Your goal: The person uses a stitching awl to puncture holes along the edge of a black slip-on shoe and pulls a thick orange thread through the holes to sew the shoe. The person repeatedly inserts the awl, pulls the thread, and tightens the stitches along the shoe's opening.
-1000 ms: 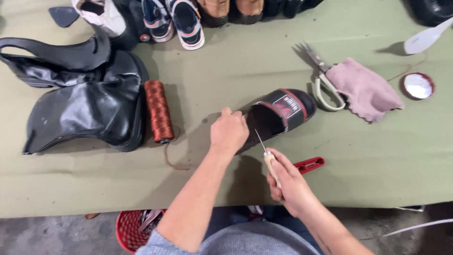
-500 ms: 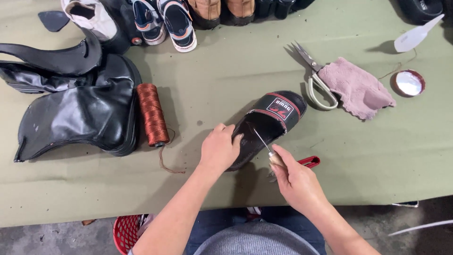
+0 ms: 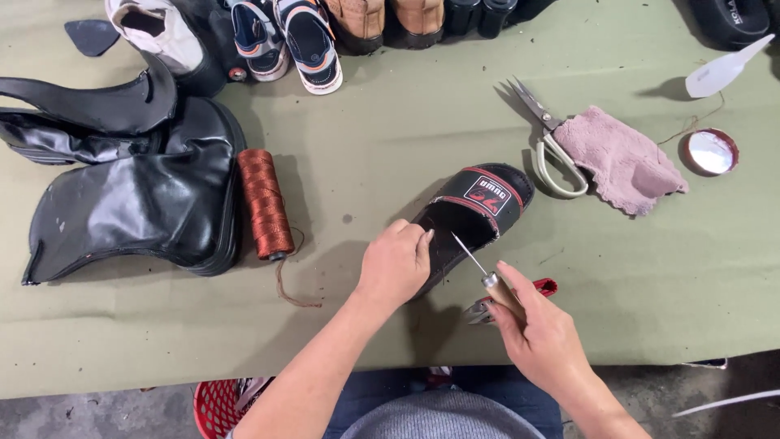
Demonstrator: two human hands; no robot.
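A: Where is the black slide sandal (image 3: 475,213) right now?

B: It lies on the green surface (image 3: 390,146), near the front edge, toe pointing up and to the right. The left hand (image 3: 396,264) presses on its heel end, fingers curled down over the sole, pinning it flat.

A: And the right hand (image 3: 540,337)?

B: Its fingers are clenched around the wooden handle of an awl (image 3: 481,268). The thin metal point sits at the sandal's side edge, just under the strap. Whether the tip is already pushed into the sole I cannot tell.

A: How far does the stitching look?

B: Early, I'd judge. I see no thread running through the sandal's edge, and none on the awl. The spool of rust-brown thread (image 3: 264,203) stands apart to the left beside the black boot (image 3: 138,203), with only a loose tail on the cloth.

A: So piercing and sewing are mostly left?

B: That is how it reads. The scissors (image 3: 548,142) and pink cloth (image 3: 621,158) lie untouched beyond the sandal, and red-handled pliers (image 3: 520,297) sit partly under the right hand.
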